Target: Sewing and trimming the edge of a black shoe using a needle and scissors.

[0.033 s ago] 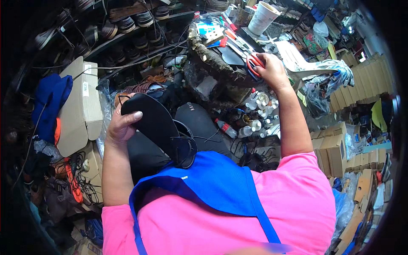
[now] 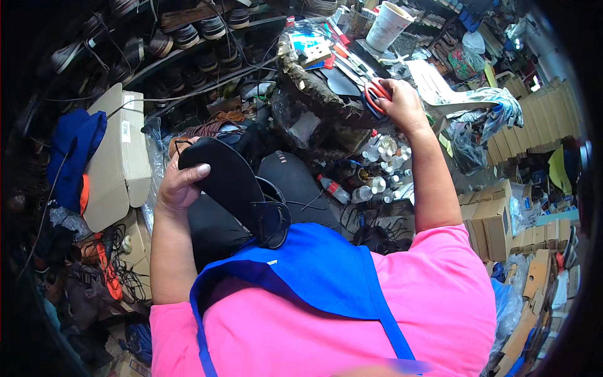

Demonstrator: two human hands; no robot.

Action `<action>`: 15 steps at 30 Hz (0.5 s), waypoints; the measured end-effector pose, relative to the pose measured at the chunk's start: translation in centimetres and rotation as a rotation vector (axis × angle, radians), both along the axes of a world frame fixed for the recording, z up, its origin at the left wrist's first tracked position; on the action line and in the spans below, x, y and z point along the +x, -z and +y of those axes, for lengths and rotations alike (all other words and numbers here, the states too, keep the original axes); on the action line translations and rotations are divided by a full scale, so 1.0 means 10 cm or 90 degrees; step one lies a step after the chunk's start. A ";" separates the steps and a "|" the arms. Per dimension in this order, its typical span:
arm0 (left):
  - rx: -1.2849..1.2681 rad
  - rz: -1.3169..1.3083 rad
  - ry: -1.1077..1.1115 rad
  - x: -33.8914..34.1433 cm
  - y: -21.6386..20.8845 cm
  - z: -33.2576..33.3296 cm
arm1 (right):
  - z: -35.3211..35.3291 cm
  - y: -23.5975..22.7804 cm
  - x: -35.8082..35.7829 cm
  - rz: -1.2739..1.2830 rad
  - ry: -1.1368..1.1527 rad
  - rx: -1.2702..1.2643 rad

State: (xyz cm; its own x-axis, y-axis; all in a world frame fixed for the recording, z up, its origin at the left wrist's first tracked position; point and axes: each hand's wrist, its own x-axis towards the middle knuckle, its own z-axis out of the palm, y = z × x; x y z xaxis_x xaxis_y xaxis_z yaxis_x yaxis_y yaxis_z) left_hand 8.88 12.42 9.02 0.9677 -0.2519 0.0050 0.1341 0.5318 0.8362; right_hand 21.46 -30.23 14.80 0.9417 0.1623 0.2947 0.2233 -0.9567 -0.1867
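Note:
My left hand (image 2: pixel 179 182) grips a black sandal (image 2: pixel 223 173) by its toe end, thumb on the flat footbed and fingers hidden behind. The sandal tilts across my lap, its strapped heel end against my blue apron (image 2: pixel 320 264). A thin dark cord loops by the toe. My right hand (image 2: pixel 403 105) reaches out to a round worktop (image 2: pixel 301 72) at the back and is closed round the red handles of scissors (image 2: pixel 375 94). Their blades lie among other tools there, beside a dark flat piece (image 2: pixel 341 81).
A pale cup (image 2: pixel 388 28) stands on the worktop. Below it are several bottles (image 2: pixel 377 169). At left is an open cardboard box (image 2: pixel 119 163) beside blue cloth (image 2: pixel 75 151). Shelves of shoes (image 2: pixel 188 36) fill the far left. Stacked cardboard pieces (image 2: pixel 540 119) stand at right.

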 end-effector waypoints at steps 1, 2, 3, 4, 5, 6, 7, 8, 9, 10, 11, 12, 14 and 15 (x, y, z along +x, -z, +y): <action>0.003 0.000 0.013 0.00 -0.01 -0.01 | -0.01 0.01 -0.01 0.001 0.017 -0.028; 0.002 0.001 0.015 0.00 -0.01 -0.02 | -0.02 0.01 -0.01 0.002 0.019 -0.029; 0.007 0.001 0.001 0.00 -0.01 -0.03 | -0.02 0.01 0.00 0.030 0.048 -0.060; 0.013 0.001 -0.014 -0.01 0.00 -0.04 | -0.02 0.01 0.00 0.058 0.077 -0.092; 0.014 0.000 -0.019 0.00 -0.02 -0.03 | 0.00 -0.01 0.02 0.057 0.072 -0.091; 0.016 -0.008 -0.007 0.02 -0.03 -0.03 | 0.01 -0.04 0.02 0.041 0.081 -0.109; 0.018 -0.015 0.004 0.04 -0.04 -0.02 | 0.02 -0.06 0.04 0.027 0.090 -0.126; 0.020 -0.012 -0.004 0.04 -0.05 -0.01 | -0.03 -0.08 0.05 0.021 0.080 -0.088; 0.019 -0.018 0.006 0.05 -0.06 -0.01 | -0.08 -0.07 0.04 -0.012 0.060 -0.035; 0.019 -0.023 0.015 0.07 -0.05 -0.02 | -0.16 -0.10 0.02 0.036 0.010 0.108; 0.004 -0.023 0.009 0.07 -0.02 -0.01 | -0.13 -0.15 -0.04 0.088 -0.044 0.253; -0.008 -0.020 0.021 0.09 0.00 0.00 | -0.03 -0.13 -0.13 0.155 -0.098 0.408; -0.016 -0.015 0.026 0.10 0.04 0.01 | 0.11 -0.04 -0.32 0.345 -0.209 0.678; -0.027 -0.011 0.011 0.08 0.07 0.03 | 0.36 0.00 -0.46 0.405 -0.241 0.777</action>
State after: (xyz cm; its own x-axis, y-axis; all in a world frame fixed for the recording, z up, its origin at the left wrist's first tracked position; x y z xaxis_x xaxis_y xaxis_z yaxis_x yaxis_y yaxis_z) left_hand 9.65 12.76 8.31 0.9630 -0.2674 0.0330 0.1289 0.5647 0.8152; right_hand 16.91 -26.65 14.79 0.9222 0.3863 -0.0189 -0.0081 -0.0294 -0.9995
